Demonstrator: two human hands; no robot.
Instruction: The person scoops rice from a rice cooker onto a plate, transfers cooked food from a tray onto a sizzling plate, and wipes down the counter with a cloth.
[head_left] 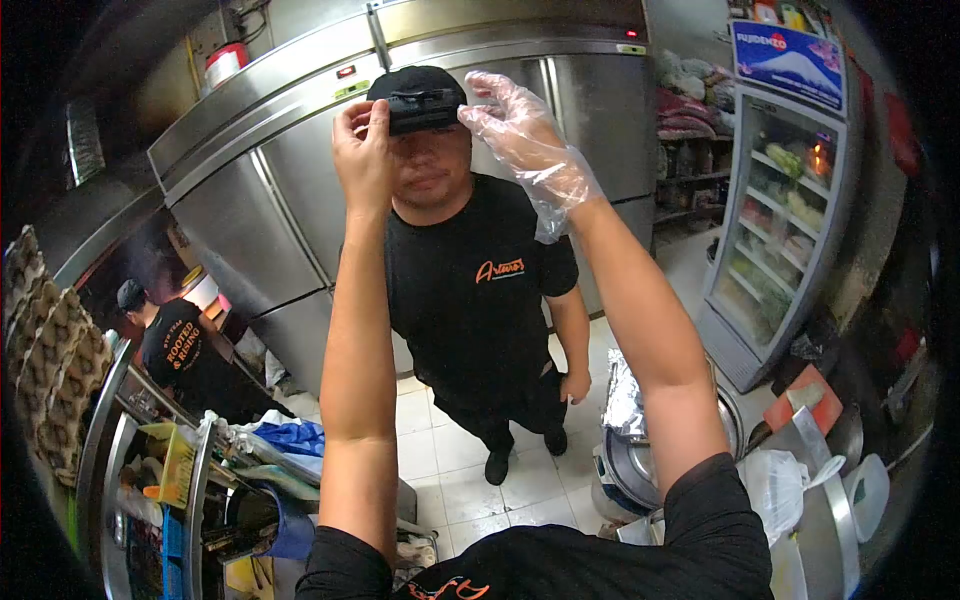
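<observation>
Before fridges (230, 220), the twelve-o'clock black box (425, 106), pinched by the left hand (358, 150), touched by the half-open right hand (522, 128), might be tilted if the glove (568, 185) slips.

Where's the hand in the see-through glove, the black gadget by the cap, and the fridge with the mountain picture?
Gloved right hand (522, 125): head view, middle of hand.
Black gadget (424, 105): head view, its front.
Fridge (733, 345): head view, panel below the glass.

The scene is viewed by a single wide camera worn on the head, faced forward and down. The left hand (362, 152) and right hand (522, 128) are seen near, a standing person (465, 270) just beyond, and steel refrigerators (240, 215) are taken in at the far side.
</observation>
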